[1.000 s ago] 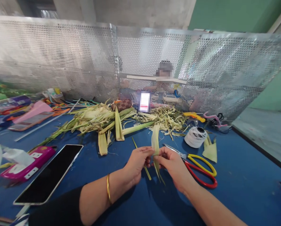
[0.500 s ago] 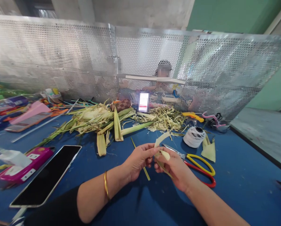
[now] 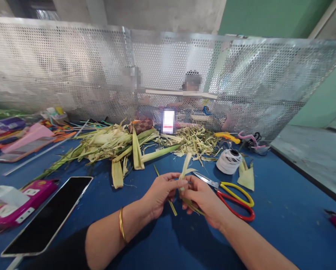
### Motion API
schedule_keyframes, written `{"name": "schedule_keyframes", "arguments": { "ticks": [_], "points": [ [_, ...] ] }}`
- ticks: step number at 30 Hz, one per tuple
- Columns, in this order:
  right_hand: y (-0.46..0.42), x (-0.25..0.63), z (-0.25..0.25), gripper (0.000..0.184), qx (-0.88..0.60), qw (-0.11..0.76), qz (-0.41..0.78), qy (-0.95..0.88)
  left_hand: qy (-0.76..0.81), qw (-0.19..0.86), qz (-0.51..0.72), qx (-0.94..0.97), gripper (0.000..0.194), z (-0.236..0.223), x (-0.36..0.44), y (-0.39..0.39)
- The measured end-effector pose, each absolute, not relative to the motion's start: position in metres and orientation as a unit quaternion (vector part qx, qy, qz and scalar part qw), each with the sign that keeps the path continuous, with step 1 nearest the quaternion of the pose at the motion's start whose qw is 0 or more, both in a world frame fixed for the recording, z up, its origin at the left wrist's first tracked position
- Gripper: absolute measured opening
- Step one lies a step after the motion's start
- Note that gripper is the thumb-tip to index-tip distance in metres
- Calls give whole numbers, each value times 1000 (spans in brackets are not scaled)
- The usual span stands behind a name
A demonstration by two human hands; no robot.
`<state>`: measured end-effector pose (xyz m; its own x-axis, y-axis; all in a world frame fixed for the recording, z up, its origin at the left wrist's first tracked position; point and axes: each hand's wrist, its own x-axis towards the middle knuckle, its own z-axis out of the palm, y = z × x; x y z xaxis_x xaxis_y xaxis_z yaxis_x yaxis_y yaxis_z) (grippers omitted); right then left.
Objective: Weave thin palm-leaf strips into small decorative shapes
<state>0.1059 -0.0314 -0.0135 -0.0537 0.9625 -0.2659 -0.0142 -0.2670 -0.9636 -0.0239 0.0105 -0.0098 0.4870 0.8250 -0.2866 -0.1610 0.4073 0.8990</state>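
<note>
Over the blue table, my left hand [image 3: 159,193] pinches a pale green leaf strip [image 3: 186,165] between thumb and fingers. My right hand [image 3: 199,197] is closed on the same strip, its fingertips touching those of the left. One end of the strip stands up above the fingers, a short piece points right, and thin ends trail below the right hand. A narrow green stalk [image 3: 172,208] lies on the table, partly hidden behind my left hand. Just right of my right hand are scissors [image 3: 224,193] with one yellow and one red handle.
A heap of leaves [image 3: 108,140] and a pile of shreds [image 3: 197,140] lie along the metal mesh screen [image 3: 173,56]. White thread [image 3: 229,162] stands behind the scissors. At left are a phone [image 3: 48,217] and a magenta power strip [image 3: 21,202]. People sit beyond the screen.
The leaf strip has turned in my fingers: the curled flap over the right hand now points right, and the upper end stands more upright. The whole view has shifted slightly.
</note>
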Motion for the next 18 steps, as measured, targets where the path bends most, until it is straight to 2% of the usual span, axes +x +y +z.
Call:
{"name": "schedule_keyframes", "arguments": {
  "ticks": [6, 18],
  "points": [
    [-32, 104, -12, 28, -581, 402, 545, -451, 390, 739, 386, 391, 28, -14, -23, 15],
    [-29, 113, -17, 24, -585, 365, 524, -500, 393, 722, 439, 362, 29, -15, -25, 20]
  ]
}}
